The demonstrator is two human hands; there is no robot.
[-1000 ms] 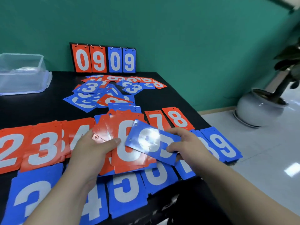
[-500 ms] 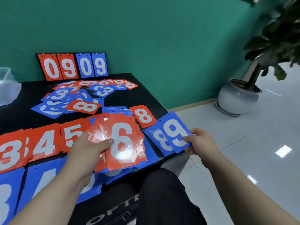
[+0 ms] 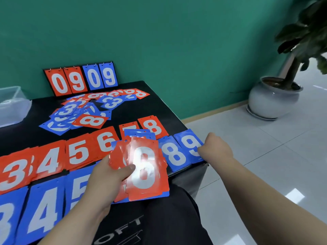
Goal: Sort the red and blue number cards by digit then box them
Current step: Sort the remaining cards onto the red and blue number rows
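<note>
My left hand [image 3: 109, 175] grips a fanned stack of cards [image 3: 146, 168] with a red 6 on top; blue cards show beneath it. My right hand [image 3: 215, 147] has its fingers curled at the lower right edge of a blue 9 card [image 3: 189, 142], which lies flat at the table's right corner beside the blue 8 pile [image 3: 174, 154]. Red piles 3, 4 [image 3: 47, 163], 5, 6, 7 and 8 [image 3: 154, 127] run in a row, with blue piles 3, 4 [image 3: 44, 213] and 5 in front. An unsorted heap [image 3: 79, 112] lies further back.
A scoreboard stand [image 3: 81, 78] reading 0909 leans on the green wall. A clear plastic box [image 3: 12, 103] sits at the far left. The black table [image 3: 159, 106] ends just right of the blue 9. A potted plant [image 3: 272, 98] stands on the tiled floor.
My right hand carried the blue 9 card from above the fan out to the right and laid it down beside the blue 8 pile. The view swung right.
</note>
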